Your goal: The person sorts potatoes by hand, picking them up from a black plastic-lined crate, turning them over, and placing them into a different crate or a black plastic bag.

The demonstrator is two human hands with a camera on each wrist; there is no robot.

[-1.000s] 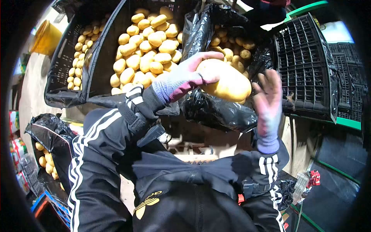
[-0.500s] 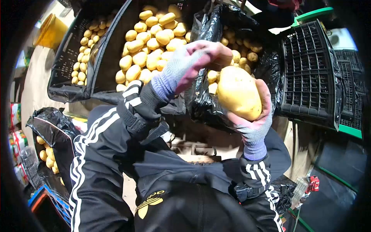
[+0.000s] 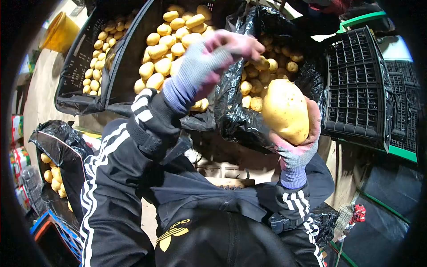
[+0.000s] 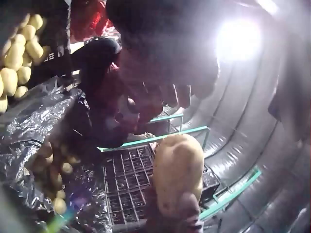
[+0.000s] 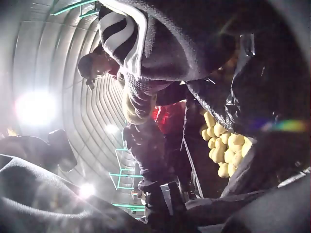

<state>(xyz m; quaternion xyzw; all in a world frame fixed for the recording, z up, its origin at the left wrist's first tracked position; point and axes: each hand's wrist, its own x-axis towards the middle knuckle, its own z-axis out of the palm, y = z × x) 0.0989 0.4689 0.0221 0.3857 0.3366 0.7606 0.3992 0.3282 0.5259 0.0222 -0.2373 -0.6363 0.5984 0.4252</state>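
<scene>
In the head view, my gloved right hand (image 3: 296, 149) cups a very large, smooth yellow potato (image 3: 285, 111) from below, thumb at one side and fingers at the other. It stands upright and shows again in the left wrist view as a pale potato (image 4: 178, 170) with a thumb against its lower part. My gloved left hand (image 3: 211, 64) is raised to the left with bent fingers and no visible object in its grip. Its blurred fingertips overlap the black-lined crate (image 3: 231, 115) of potatoes behind.
At the back left stands a black crate (image 3: 118, 75) of larger potatoes, with a crate of small potatoes (image 3: 95, 73) beside it. Empty black lattice crates (image 3: 356, 89) lie to the right. A yellow bucket (image 3: 60, 33) stands far left. More potatoes (image 3: 54, 180) sit in a lined box at lower left.
The large potato has passed from my left hand to my right hand, turning more upright. My left hand has since drawn up and left, away from it.
</scene>
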